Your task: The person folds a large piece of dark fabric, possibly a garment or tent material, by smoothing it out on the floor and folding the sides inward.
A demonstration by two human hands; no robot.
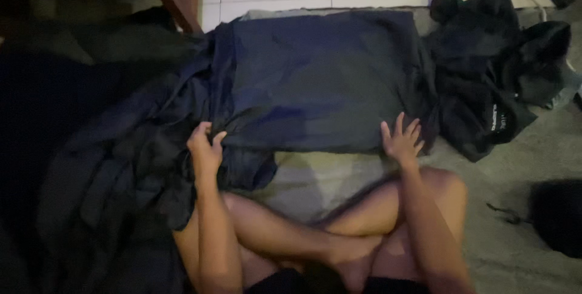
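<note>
Two hands work on one big dark blue cloth [321,79], which lies spread flat on the floor mat [327,179] right in front of the person's crossed legs [315,233]. It looks like a folded shirt or a piece of clothing, though the dim light makes it hard to be sure. It looks soft and floppy, so it will bend and sag wherever it is picked up, and it seems light. It is not slippery or easy to break. The best places to hold it seem to be the edges and corners, with both hands wide apart so it stays flat. To the left, a heap of dark clothes [115,173] spills beside the person's knee and touches the blue cloth. To the right, a crumpled black garment [485,70] sits just beside the cloth. Farther right, a small dark bundle [558,215] lies well apart. The left hand [205,145] is closed, pinching a fold at the cloth's left edge. The right hand [401,139] is open, fingers spread, pressing flat on the cloth's bottom right corner.
</note>
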